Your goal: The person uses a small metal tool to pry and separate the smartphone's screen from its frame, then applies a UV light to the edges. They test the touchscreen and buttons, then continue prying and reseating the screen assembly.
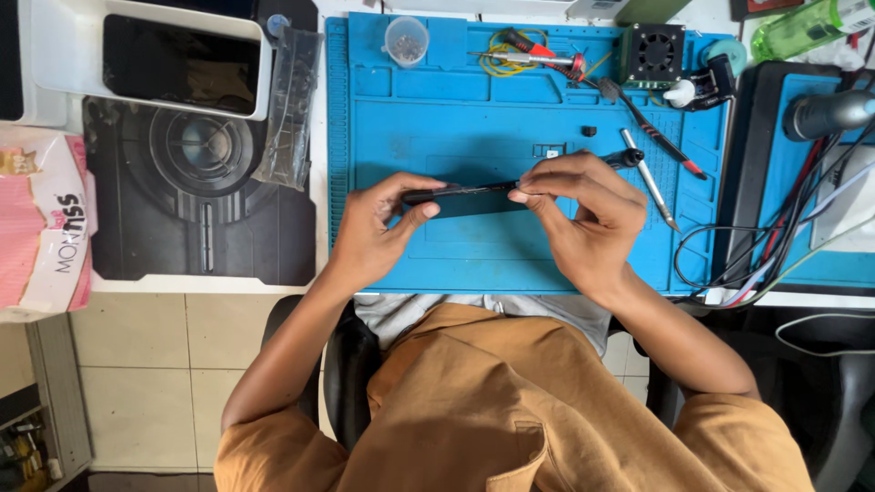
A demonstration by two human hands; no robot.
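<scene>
At the far left edge of the frame I see a pink and white soft package (41, 223) with a small animal picture near its top, lying beside a dark printed mat (196, 196). Above that mat, in the upper left, sits a white tray (150, 59) with a dark inside, and a clear plastic sleeve (290, 105) leans just right of it. In the upper right corner lies a green bottle (807, 27) with a pale label.

The blue work mat (510, 118) fills the middle. Along its top edge stand a small clear cup (406, 40), a red-handled tool on yellow wire (529, 56) and a black fan box (653, 53).

Both of my hands meet at the centre of the frame over the blue mat. My left hand (378, 228) is closed on the left end of a slim black phone (465, 198), thumb on top, fingers curled beneath. My right hand (583, 214) pinches the phone's upper edge with its fingertips (521, 194), wrist bent inward. The phone is held edge-up, just above the mat
</scene>
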